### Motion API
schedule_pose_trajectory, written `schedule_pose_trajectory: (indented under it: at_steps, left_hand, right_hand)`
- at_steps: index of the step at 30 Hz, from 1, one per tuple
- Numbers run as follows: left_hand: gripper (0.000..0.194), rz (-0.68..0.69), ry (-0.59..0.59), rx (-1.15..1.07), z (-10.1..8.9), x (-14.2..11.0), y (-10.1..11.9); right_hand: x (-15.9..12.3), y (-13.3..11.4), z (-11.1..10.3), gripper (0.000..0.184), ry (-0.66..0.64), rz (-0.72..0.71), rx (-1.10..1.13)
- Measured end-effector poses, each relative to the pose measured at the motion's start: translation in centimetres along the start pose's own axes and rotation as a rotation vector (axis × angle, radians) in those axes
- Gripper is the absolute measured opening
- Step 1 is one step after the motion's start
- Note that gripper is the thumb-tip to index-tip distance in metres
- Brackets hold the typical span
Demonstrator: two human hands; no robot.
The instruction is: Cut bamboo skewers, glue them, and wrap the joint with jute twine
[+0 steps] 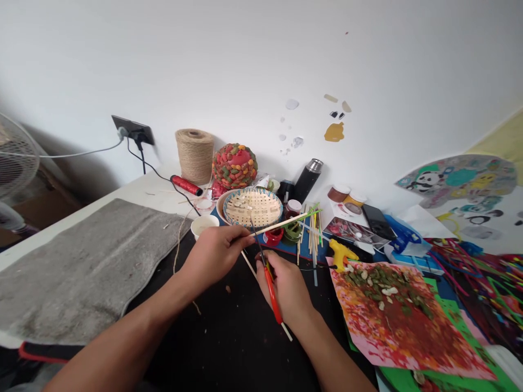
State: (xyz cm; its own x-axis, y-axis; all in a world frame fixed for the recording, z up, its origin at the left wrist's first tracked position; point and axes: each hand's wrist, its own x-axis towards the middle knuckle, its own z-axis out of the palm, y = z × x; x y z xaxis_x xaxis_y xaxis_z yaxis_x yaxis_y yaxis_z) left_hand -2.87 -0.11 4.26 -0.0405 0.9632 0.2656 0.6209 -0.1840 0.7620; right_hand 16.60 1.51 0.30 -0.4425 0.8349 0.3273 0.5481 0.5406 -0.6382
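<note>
My left hand (216,255) pinches the near end of a pale wooden stick (281,223) whose far end is green. The stick points up and to the right. In my right hand (288,283) are scissors (273,296) with red-orange handles. Their blades cross the stick close to my left fingertips; I cannot tell whether they are cutting into it. A second pale stick (287,332) lies slanting on the black mat, partly hidden beneath my right hand. Beyond my hands stands a woven bamboo basket (253,220) with blue edging and a few pale bits inside.
Behind are a twine spool (195,155), a ball covered in colourful pieces (235,166) and a black flask (308,179). Several sticks (314,234), a yellow glue gun (342,255) and a painted sheet (408,321) lie right. A white cup (204,224) and grey cloth (93,261) are left.
</note>
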Motion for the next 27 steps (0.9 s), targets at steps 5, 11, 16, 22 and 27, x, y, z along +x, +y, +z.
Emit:
schedule_pose_trajectory:
  at_steps: [5,11,16,22,27]
  left_hand:
    - [0.033,-0.011,-0.073,-0.071,-0.8,0.3,-0.1]
    - [0.035,-0.007,-0.154,-0.037,-1.0,0.7,-0.6]
    - [0.029,0.102,0.051,0.361,0.3,0.4,-0.4]
    - [0.026,0.241,0.143,0.671,1.0,-0.2,-0.7]
    - [0.027,0.323,0.238,0.727,1.4,-0.4,-0.8]
  right_hand:
    - [0.0,0.1,-0.1,0.019,-0.024,0.008,-0.009]
    - [0.0,0.3,0.0,0.021,-0.041,0.009,-0.006]
    - [0.3,0.3,-0.1,0.021,-0.028,0.033,0.019]
    - [0.2,0.2,0.3,0.023,-0.036,0.068,0.095]
    - [0.1,0.4,0.7,0.023,-0.029,0.084,0.131]
